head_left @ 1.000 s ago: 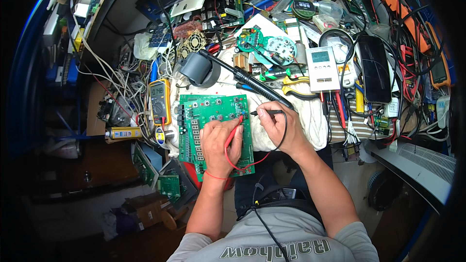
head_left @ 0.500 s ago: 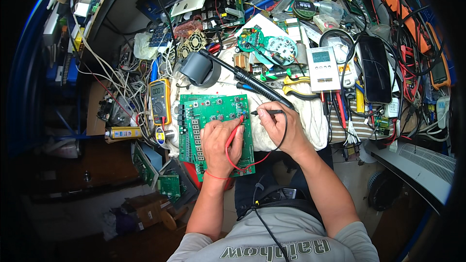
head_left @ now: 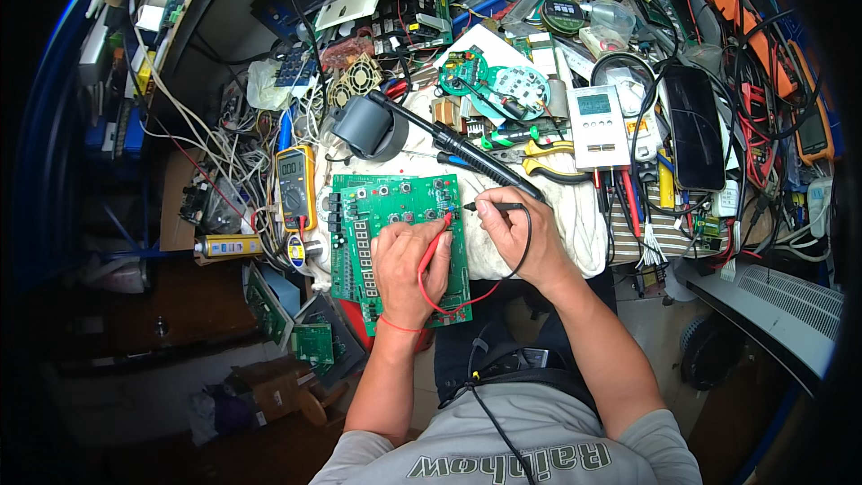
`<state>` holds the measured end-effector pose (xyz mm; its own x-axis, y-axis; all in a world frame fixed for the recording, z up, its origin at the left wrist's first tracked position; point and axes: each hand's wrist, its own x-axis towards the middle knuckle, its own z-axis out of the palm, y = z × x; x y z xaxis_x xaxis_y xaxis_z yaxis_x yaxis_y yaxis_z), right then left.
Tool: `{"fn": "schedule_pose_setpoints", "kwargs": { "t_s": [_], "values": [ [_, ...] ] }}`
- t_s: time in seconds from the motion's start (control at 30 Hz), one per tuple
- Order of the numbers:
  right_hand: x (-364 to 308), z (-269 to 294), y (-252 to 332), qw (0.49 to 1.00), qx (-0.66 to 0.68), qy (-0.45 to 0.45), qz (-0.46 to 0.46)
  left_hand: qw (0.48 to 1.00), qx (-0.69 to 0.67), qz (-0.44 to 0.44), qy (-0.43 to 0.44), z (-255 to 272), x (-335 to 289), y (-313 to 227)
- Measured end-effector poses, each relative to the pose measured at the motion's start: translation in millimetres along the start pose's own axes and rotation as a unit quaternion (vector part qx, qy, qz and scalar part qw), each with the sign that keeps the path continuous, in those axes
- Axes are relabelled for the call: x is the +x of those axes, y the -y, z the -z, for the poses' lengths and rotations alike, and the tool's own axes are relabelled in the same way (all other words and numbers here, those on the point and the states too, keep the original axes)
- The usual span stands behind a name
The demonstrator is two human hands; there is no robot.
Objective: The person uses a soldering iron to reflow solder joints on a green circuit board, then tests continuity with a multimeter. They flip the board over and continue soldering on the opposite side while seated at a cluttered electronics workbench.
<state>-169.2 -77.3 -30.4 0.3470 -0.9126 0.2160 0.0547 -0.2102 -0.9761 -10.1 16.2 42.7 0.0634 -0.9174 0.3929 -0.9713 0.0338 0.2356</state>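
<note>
A green circuit board (head_left: 460,260) with a row of digit displays lies on a white cloth, overlapping a second green board (head_left: 339,260) at its left. My left hand (head_left: 409,260) rests on the upper board, fingers closed round a red test probe (head_left: 438,237) whose tip points at small parts near the board's right edge. My right hand (head_left: 519,229) pinches a black test probe (head_left: 503,207), its tip by the board's right edge; whether it touches I cannot tell. The probe leads loop below the hands. A yellow multimeter (head_left: 295,187) stands left of the boards, its display lit.
Beyond the boards lie a grey magnifier-like head (head_left: 364,128) with a black arm (head_left: 480,160), yellow-handled pliers (head_left: 549,150) and round green boards (head_left: 512,92). At right are a white tester (head_left: 600,128) and a black phone (head_left: 693,130). Tangled cables (head_left: 238,148) crowd the left.
</note>
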Motion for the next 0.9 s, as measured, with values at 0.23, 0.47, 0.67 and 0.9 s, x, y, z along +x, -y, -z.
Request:
{"fn": "schedule_pose_setpoints", "kwargs": {
  "t_s": [0.23, 0.47, 0.67, 0.9],
  "values": [
    [-0.7, 0.4, -0.4, 1.0, -0.014, 0.004, -0.009, 1.0, -0.01, 0.001, -0.013, 0.4, 2.1, -3.5],
    [-0.5, 0.7, -0.5, 1.0, -0.011, 0.007, -0.025, 1.0, -0.01, -0.005, -0.011, -0.2, 0.6, -1.8],
    [-0.5, 0.8, -0.8, 0.999, -0.013, 0.011, -0.033, 1.0, -0.006, -0.003, -0.006, 0.2, -1.1, -1.0],
    [-0.9, 0.7, -1.5, 0.999, -0.006, 0.015, -0.048, 1.0, -0.006, -0.004, -0.005, -0.3, -1.7, -0.3]
  ]
}}
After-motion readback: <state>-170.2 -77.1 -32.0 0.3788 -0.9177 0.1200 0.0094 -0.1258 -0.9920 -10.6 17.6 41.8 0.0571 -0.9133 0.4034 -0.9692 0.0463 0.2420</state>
